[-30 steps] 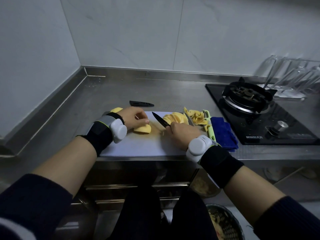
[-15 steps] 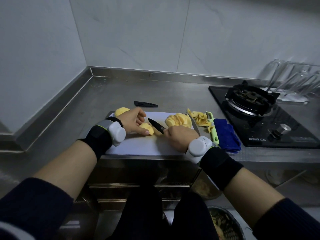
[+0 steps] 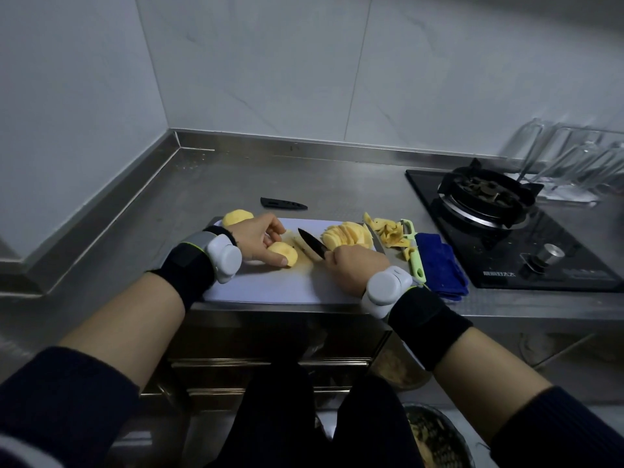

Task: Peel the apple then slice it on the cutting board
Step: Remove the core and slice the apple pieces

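A white cutting board [image 3: 270, 288] lies at the counter's front edge. My left hand [image 3: 258, 239] pins a peeled, yellow apple piece [image 3: 285, 253] down on it. My right hand [image 3: 354, 266] grips a black-bladed knife [image 3: 312, 243], its blade angled up-left just right of that piece, with a cut slice lying under the blade. A fanned stack of apple slices [image 3: 346, 238] rests on the board's right part. Another peeled apple piece [image 3: 236, 217] sits at the board's far left corner, behind my left wrist.
Apple peels [image 3: 388, 231] and a green peeler [image 3: 413, 248] lie right of the board, beside a blue cloth [image 3: 439, 265]. A black knife sheath [image 3: 283, 204] lies behind the board. A gas hob [image 3: 489, 204] stands at the right. A bowl [image 3: 435, 437] sits on the floor below.
The knife has come closer to the held apple piece and a slice has come off it. My head has shifted, so the scene sits slightly lower and to the right.
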### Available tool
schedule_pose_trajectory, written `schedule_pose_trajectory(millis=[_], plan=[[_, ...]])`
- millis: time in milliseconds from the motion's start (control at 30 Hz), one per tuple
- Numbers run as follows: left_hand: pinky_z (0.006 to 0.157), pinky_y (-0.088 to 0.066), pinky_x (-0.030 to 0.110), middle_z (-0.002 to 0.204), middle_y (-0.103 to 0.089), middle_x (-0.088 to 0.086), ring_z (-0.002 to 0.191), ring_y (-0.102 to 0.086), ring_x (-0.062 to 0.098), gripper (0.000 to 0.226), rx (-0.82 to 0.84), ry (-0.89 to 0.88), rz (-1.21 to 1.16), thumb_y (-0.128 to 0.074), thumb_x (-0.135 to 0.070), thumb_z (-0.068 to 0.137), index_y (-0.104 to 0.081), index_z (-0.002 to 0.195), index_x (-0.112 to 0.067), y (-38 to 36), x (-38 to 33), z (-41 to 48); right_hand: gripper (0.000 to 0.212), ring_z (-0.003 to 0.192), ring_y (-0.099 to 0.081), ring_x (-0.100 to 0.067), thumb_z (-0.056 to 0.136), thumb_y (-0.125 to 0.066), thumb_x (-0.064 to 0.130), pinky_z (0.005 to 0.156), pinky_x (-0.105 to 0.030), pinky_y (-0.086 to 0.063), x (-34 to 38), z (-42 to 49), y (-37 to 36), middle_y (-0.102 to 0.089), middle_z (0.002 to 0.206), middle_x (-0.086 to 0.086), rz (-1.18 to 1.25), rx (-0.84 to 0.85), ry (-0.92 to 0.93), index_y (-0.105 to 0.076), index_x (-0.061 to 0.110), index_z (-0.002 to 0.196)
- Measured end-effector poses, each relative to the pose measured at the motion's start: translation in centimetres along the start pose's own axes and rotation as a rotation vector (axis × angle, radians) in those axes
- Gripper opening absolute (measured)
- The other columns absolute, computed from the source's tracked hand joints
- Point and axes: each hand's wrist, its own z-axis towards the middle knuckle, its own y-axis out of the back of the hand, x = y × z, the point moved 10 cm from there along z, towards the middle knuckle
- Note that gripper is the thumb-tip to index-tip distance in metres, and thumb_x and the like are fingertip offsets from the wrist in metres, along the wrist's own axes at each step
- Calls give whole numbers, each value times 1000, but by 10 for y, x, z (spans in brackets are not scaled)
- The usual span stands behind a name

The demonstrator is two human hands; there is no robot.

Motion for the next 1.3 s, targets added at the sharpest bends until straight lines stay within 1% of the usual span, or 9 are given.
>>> schedule_pose_trajectory(millis=[100, 267, 533, 633, 733, 833, 1033, 1233, 1300], plan=[[86, -50, 27, 103, -54, -4, 86, -55, 10, 59, 18, 7, 1, -84, -23, 72, -47, 118, -16, -1, 0, -2, 44, 85, -59, -28, 102, -29, 40, 68, -31, -39, 10, 2, 9, -61, 92, -6, -30, -57, 10, -63, 13, 96], [88, -52, 31, 106, -59, -1, 88, -58, 14, 59, 12, 12, -17, -84, -19, 72, -47, 118, -13, 2, -1, -5, 43, 81, -55, -25, 101, -27, 35, 72, -35, -43, 29, 6, -11, -64, 101, -9, -20, 62, 106, -64, 11, 102], [93, -51, 34, 108, -57, -1, 93, -57, 15, 56, 41, 59, 21, -83, -29, 74, -48, 117, -18, 2, 4, -4, 41, 89, -60, -28, 102, -29, 39, 79, -36, -45, 10, 2, -4, -61, 93, -5, -45, 31, -10, -62, 15, 94], [93, -45, 29, 114, -59, 0, 102, -58, 18, 39, -32, 58, 91, -67, -29, 89, -52, 123, -17, 11, -7, 0, 45, 90, -60, -29, 102, -27, 41, 73, -32, -41, 4, 5, 7, -59, 92, -6, -20, -7, -10, -62, 14, 96], [100, -40, 30, 131, -53, 8, 118, -54, 26, 33, -135, 80, 204, -49, -18, 99, -54, 130, -11, 18, -21, 10, 41, 80, -54, -27, 102, -27, 40, 70, -32, -38, -1, 8, 16, -54, 85, -5, -17, -31, -6, -51, 16, 80], [98, -41, 31, 128, -50, 12, 113, -53, 33, 30, -78, 118, 334, -40, -9, 100, -59, 124, -10, 6, -29, 21, 43, 77, -51, -26, 102, -25, 37, 69, -31, -37, -10, 4, 23, -53, 84, -5, -22, -51, -15, -40, 18, 66], [93, -45, 29, 126, -64, 7, 113, -59, 26, 30, 12, 98, 407, -52, -12, 96, -65, 123, -10, -11, -53, 25, 44, 80, -54, -25, 102, -27, 38, 70, -31, -39, -23, 4, 13, -62, 92, -9, -26, 14, -1, -44, 19, 66], [83, -42, 25, 101, -57, 8, 92, -51, 23, 9, 78, 37, 553, -57, -10, 93, -59, 98, -17, -33, -75, 20, 45, 72, -54, -26, 102, -27, 35, 65, -31, -39, -34, 2, 25, -49, 67, -2, 12, -85, -11, -39, 19, 62], [82, -43, 25, 106, -64, 6, 98, -58, 24, 14, 67, 32, 531, -63, -13, 91, -67, 104, -15, -37, -81, 17, 44, 70, -54, -26, 101, -27, 34, 64, -31, -40, -34, 0, 26, -47, 64, -2, 30, -88, -6, -40, 18, 62]])
